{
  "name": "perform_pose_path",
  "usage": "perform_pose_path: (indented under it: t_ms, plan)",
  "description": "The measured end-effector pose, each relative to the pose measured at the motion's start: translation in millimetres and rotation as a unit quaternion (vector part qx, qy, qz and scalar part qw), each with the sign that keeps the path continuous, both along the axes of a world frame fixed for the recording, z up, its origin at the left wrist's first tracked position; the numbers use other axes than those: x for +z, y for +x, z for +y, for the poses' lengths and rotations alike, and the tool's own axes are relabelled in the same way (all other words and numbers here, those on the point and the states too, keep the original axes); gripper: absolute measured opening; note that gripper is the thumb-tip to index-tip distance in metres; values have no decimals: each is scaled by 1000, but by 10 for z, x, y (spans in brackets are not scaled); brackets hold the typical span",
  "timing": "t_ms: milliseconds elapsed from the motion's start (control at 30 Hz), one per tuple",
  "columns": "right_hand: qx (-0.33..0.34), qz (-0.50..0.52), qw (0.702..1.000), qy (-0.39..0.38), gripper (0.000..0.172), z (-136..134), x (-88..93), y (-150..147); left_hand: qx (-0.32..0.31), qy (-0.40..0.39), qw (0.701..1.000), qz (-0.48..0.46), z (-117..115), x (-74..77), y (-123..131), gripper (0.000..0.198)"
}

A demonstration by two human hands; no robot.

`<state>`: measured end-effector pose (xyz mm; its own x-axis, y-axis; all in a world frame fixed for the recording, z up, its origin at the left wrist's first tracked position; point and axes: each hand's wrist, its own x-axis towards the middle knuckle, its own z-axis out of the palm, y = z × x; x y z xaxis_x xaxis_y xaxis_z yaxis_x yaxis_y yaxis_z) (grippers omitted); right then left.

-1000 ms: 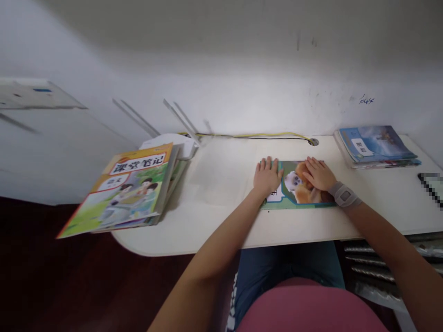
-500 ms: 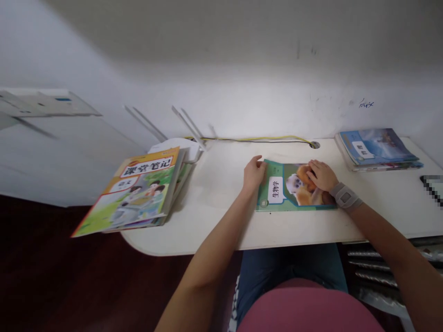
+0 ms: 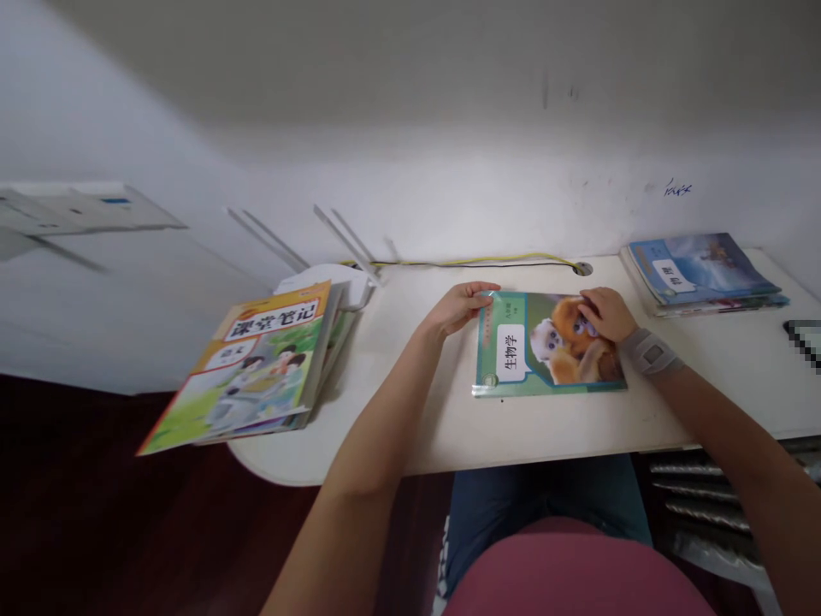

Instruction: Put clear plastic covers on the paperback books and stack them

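Observation:
A green book with monkeys on its cover [image 3: 545, 351] lies flat on the white desk [image 3: 410, 411] in front of me. My left hand [image 3: 458, 306] pinches the book's far left corner, fingers curled round its edge. Resting on the far right part of the cover is my right hand [image 3: 606, 312], fingers bent and pressing down. A grey band [image 3: 649, 352] sits on that wrist.
A stack of colourful workbooks [image 3: 256, 368] overhangs the desk's left end, in front of a white router with antennas [image 3: 330, 278]. Blue books [image 3: 699, 272] are piled at the far right. A yellow cable [image 3: 475, 258] runs along the wall to a hole. A phone [image 3: 806, 340] lies at the right edge.
My left hand slid off the cover to the book's left edge and now grips its far corner. The book shifted slightly; my right hand stayed on the cover.

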<state>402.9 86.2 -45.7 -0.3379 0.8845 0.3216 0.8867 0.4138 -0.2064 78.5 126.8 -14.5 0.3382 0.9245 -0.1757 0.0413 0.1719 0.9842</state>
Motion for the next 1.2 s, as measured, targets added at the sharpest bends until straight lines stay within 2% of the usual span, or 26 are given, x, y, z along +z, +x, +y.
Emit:
perform_pose_path:
  t_ms: [133,267,400,467,533,633,733,867,967,1033,1067,1133,1200]
  plan:
    - [16,83,995,-56,26,16,166,202,15,3,1000,14,-77,44,-3,23]
    - [21,188,973,-130,29,-52,300,334,51,25,997,56,-153,83,7,19]
    - [-23,302,941,-152,36,-86,354,313,78,50,992,81,-183,94,21,24]
    - [-62,327,930,-159,39,-53,336,279,95,61,987,112,-179,68,45,29]
    - [-115,278,939,-165,43,11,292,246,112,70,979,156,-162,12,86,31]
    - [-179,146,956,-179,48,128,208,203,142,87,955,247,-125,-102,163,25]
    - [-205,81,958,-182,44,205,142,161,162,107,914,355,-111,-184,229,21]
    - [-243,26,953,-180,41,203,103,127,160,138,867,451,-175,-186,345,25]
    - [-273,-17,945,-178,46,168,103,134,112,245,808,524,-274,-172,554,36]
    - [-279,-41,943,-177,42,147,123,132,30,324,757,567,-348,-198,753,42]
    - [-276,-52,945,-164,41,135,139,115,-14,344,741,576,-383,-224,856,44]
    - [-254,-80,959,-96,39,99,175,17,-75,345,737,576,-441,-293,1031,54]
    - [-188,-104,977,-2,39,37,188,-188,-92,337,742,573,-476,-363,1129,61]
